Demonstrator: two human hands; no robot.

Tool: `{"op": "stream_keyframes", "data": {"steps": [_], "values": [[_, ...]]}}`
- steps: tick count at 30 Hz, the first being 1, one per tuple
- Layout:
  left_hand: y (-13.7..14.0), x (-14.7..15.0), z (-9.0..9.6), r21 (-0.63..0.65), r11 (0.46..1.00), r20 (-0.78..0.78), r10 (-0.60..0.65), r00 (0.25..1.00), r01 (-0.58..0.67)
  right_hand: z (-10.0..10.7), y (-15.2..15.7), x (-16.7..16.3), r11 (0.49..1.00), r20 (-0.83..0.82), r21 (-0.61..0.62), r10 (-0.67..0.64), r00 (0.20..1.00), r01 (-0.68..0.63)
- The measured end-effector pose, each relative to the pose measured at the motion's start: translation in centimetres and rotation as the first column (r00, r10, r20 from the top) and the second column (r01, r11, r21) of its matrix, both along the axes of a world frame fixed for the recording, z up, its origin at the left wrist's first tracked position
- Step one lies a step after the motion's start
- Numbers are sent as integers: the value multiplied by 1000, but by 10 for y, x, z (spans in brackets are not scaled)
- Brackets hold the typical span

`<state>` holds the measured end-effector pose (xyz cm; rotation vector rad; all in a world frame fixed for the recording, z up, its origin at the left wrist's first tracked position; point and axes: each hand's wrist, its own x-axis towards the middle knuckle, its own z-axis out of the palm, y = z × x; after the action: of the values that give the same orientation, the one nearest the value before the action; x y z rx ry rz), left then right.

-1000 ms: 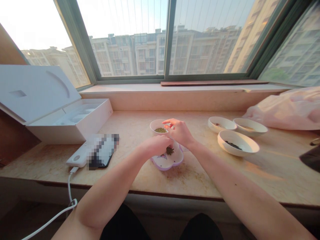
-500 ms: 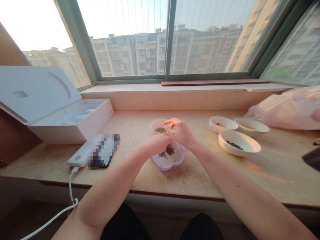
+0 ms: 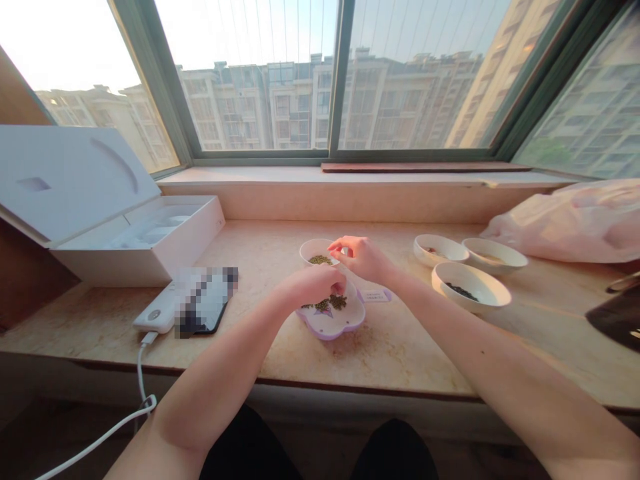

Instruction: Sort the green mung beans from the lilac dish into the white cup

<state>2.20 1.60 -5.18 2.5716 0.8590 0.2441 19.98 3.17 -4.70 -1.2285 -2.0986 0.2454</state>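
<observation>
A white bowl holds small green beans, which look like mung beans. My right hand is at its right rim, with bent fingers drawn together over the beans; whatever they pinch is too small to make out. Just in front stands a white, lilac-edged, flower-shaped dish with a star print and small piles of green beans in it. My left hand reaches over this dish from the left, its fingers curled down above the beans. Its palm side is hidden, so any held thing cannot be seen.
Three white bowls with dark or pale contents stand at right, before a plastic bag. A printed tag lies right of the dish. At left are an open white box, a power bank with cable, and a phone.
My left hand has lifted slightly from the dish's beans, which show more now. My right hand stays by the bowl, its forearm shifted right, and more of the tag shows.
</observation>
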Motion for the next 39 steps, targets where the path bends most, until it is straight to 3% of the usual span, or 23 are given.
{"op": "stream_keyframes", "data": {"steps": [6,10,13,17,22,24,27,31,39], "values": [[1,1,0,-129,988,193,-63,979,89,-16,-10,11,997,-95,57,-54,994,60],[6,-1,8,-372,914,401,2,916,161,-14,-18,14,998,-89,32,-42,995,45],[11,-2,22,-528,812,592,142,793,249,-13,-19,15,998,-69,41,-45,997,48],[15,-6,38,-617,664,749,330,574,423,-16,-18,14,997,-48,66,-43,998,46],[16,-14,28,-646,555,758,547,356,524,-15,-26,9,999,-31,32,20,999,-19],[15,-16,20,-670,523,732,585,350,527,-14,-30,7,1000,-28,12,26,999,-26],[12,-17,15,-672,509,728,589,351,538,-14,-34,3,999,-8,-5,54,999,-54],[9,-18,16,-666,531,730,607,313,524,-16,-37,-1,997,23,-21,81,996,-80],[9,-15,15,-667,550,735,594,326,502,-12,-49,-7,980,153,-52,197,968,-191]]}}
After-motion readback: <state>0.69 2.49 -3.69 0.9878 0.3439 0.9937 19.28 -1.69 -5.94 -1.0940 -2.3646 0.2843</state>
